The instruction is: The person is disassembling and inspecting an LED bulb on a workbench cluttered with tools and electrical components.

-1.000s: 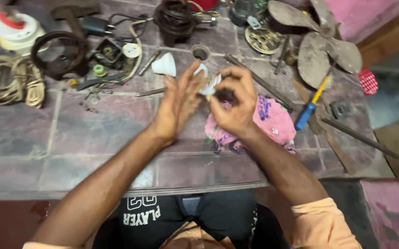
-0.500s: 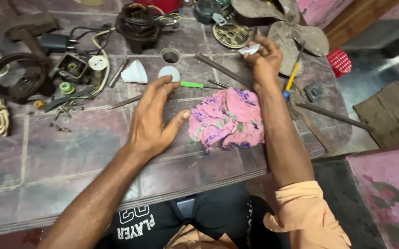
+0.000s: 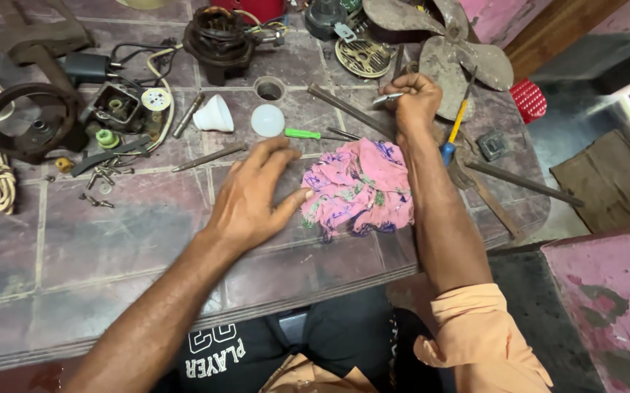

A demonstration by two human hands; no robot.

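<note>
A worn, maroon-tiled worktable (image 3: 111,255) is filling most of the view, its pale grout lines showing. To the right, a dark floor (image 3: 584,109) is lying below, with a brown mat (image 3: 606,182) resting on it. A scuffed pink ledge (image 3: 613,306) is standing at the lower right.
</note>
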